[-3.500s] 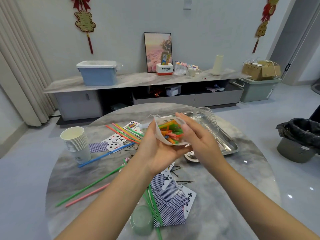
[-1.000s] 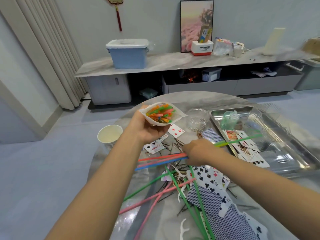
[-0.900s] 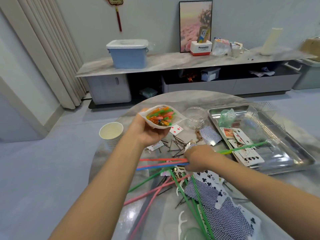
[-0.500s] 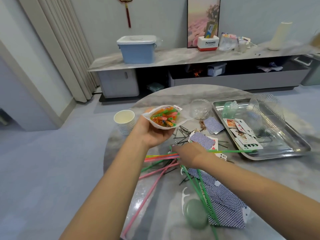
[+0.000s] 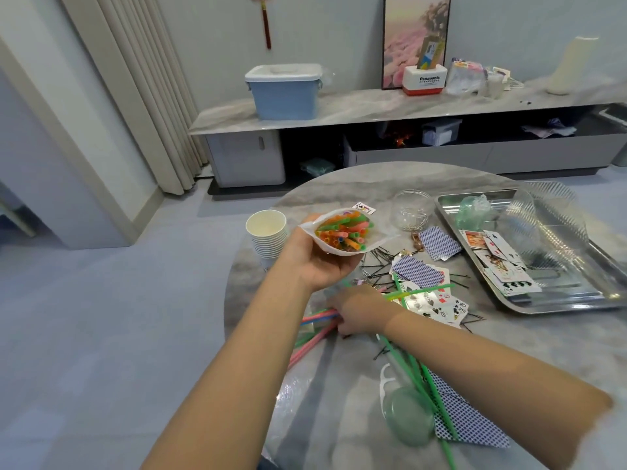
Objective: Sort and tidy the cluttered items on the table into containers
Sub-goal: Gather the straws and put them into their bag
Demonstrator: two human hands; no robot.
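Note:
My left hand (image 5: 315, 262) holds a white pouch (image 5: 342, 232) stuffed with coloured straws, raised above the round marble table (image 5: 339, 184). My right hand (image 5: 359, 312) lies low on the table, its fingers curled round a bundle of long straws (image 5: 417, 291) in green, yellow, pink and blue that stick out both sides of the fist. More pink and green straws (image 5: 310, 342) lie loose beside it. Playing cards (image 5: 437, 305) and black hairpins (image 5: 376, 262) are scattered just beyond.
A steel tray (image 5: 451, 212) at the right holds cards, a green bag and a clear plastic box. A glass jar (image 5: 412, 210), a stack of paper cups (image 5: 268, 232), a green lid (image 5: 409, 420), a floss pick and face-down cards (image 5: 471, 424) also lie on the table.
My right hand has slid left along the table, gathering straws into its grip. My left hand keeps the pouch raised. The camera has swung left and closer.

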